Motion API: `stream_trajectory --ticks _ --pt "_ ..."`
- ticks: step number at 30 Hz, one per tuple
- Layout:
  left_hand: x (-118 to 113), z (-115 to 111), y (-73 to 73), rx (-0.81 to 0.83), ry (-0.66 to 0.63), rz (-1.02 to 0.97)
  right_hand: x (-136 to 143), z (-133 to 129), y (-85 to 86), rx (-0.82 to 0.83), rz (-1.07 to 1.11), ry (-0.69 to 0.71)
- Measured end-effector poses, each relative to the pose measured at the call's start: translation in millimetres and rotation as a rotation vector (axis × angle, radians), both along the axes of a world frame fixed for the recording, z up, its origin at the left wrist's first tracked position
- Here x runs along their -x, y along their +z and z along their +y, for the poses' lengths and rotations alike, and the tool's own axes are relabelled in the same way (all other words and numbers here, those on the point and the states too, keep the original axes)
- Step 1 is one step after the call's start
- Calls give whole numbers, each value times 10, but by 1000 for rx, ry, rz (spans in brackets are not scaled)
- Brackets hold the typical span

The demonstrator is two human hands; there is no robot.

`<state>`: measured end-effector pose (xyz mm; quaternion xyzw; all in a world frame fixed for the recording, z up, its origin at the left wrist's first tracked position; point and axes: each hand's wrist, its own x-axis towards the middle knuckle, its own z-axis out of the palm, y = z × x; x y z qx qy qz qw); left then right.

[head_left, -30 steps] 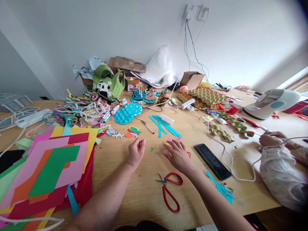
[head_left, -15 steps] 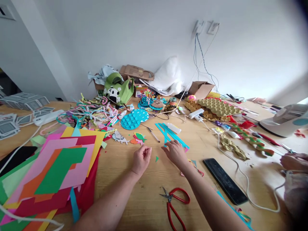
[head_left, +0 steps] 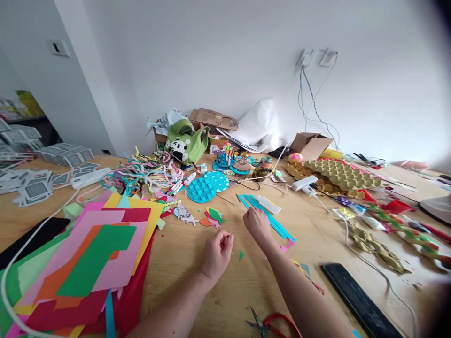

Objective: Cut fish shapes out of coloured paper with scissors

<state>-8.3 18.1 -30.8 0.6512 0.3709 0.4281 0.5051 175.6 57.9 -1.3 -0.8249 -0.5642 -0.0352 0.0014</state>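
Note:
My left hand is above the wooden table with its fingers curled in a pinch; anything between them is too small to make out. My right hand is closed beside the blue paper strips, and a thin pen sticks out past its fingers. Left of it lie a blue round piece with a grid of strips and colourful paper fish cutouts. A small green paper scrap rests between my forearms. Red-handled pliers lie nearer to me.
Stacked coloured paper covers the left side, with a pile of fuzzy stems behind it. A black phone and a white cable are at right. Egg cartons and a green bag stand farther back.
The view has shifted left, so things sit farther right and lower. My right hand has closed, and the pen that lay on the table is now at its fingers. My left hand stays curled.

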Motion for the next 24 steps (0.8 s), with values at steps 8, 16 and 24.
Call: stream_trajectory --ticks 8,16,24 --pt "-11 18 -14 -8 18 5 -14 389 -54 -37 27 33" --pt "-13 1 -5 -30 19 -7 215 757 -102 -66 217 109" --pt "-19 7 23 -29 32 -14 431 1078 -94 -34 730 -69"
